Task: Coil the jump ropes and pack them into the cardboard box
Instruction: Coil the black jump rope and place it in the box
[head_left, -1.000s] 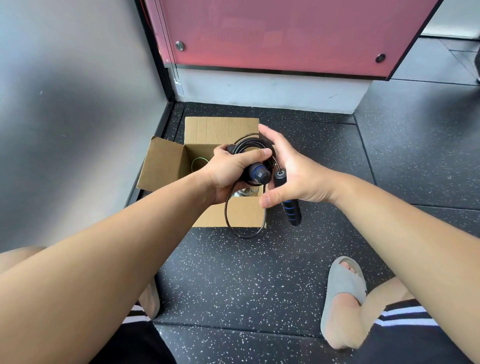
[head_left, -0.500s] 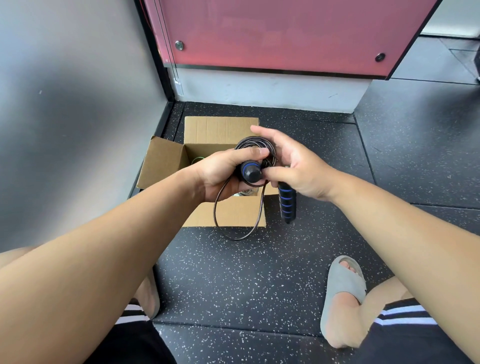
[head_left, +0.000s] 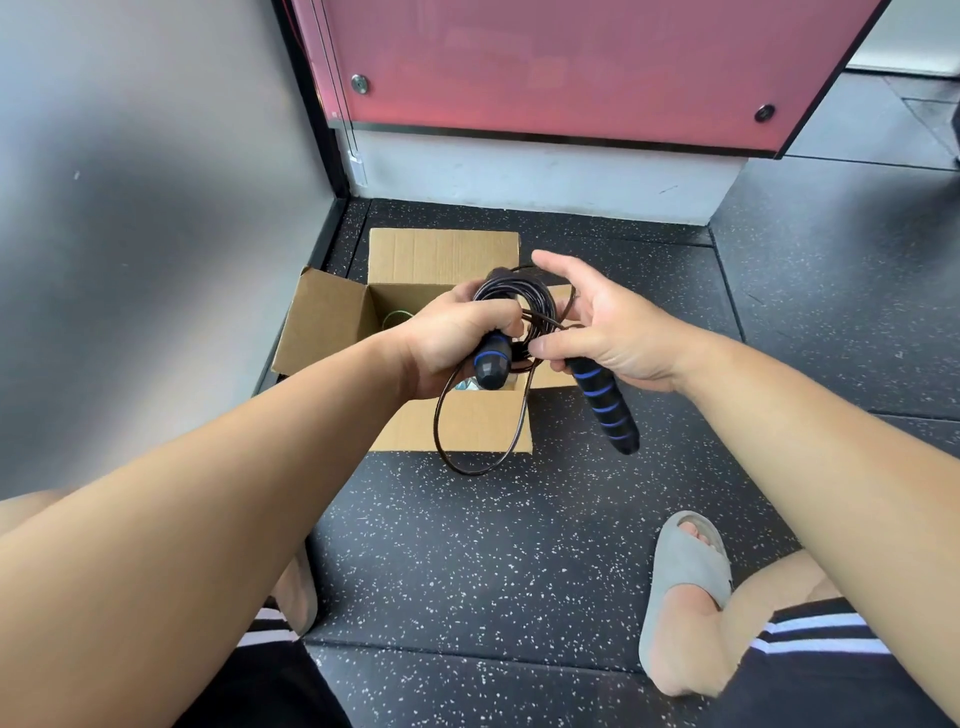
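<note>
Since before, the right hand (head_left: 613, 327) has straightened its forefinger upward; its thumb pinches the dangling handle (head_left: 608, 410). Left hand (head_left: 447, 343) wraps tightly round the other handle (head_left: 492, 366) and the coiled jump rope (head_left: 535, 305), mid-frame above the open cardboard box (head_left: 332, 322).

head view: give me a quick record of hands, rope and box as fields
left hand: grips the first handle and the coiled jump rope
right hand: pinches the top of the second handle, which hangs down
loose loop: hangs below the hands, over the box's near flap
cardboard box: open on the floor, flaps out
stage: rope not yet in the box
</note>
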